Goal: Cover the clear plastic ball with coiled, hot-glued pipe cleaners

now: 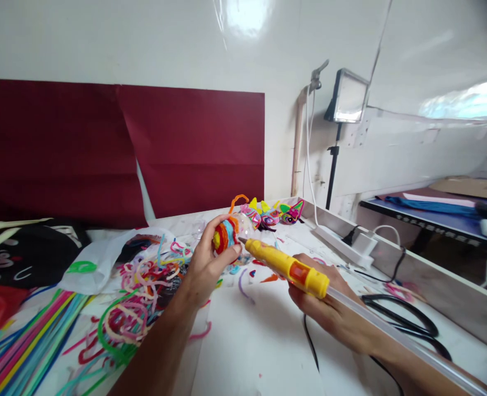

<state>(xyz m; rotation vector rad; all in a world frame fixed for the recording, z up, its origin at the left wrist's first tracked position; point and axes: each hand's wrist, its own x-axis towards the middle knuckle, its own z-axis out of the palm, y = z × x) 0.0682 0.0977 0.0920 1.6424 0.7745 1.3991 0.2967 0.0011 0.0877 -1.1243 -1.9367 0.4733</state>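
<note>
Glue gun up, yellow body aimed toward ten o'clock, and I have the right hand wrapped around it from below, fingers closed, though the trigger is hidden from me! A clear glue stick trails out of the back toward four o'clock. And here's the left hand, thumb and fingers pinching a striped ball, red, blue, yellow and orange, right at the middle of my feed. The nozzle sits at the ball's three o'clock side; whether it touches, I can't tell from here. Just beyond, at two o'clock from the ball, stand bright eared ornaments. Down at eight o'clock I see a fan of straight pipe cleaners, with a tangled pile of bent pieces nearer the left forearm. Over at three o'clock, a white power strip; at four, black-handled scissors lying beside the right forearm!
</note>
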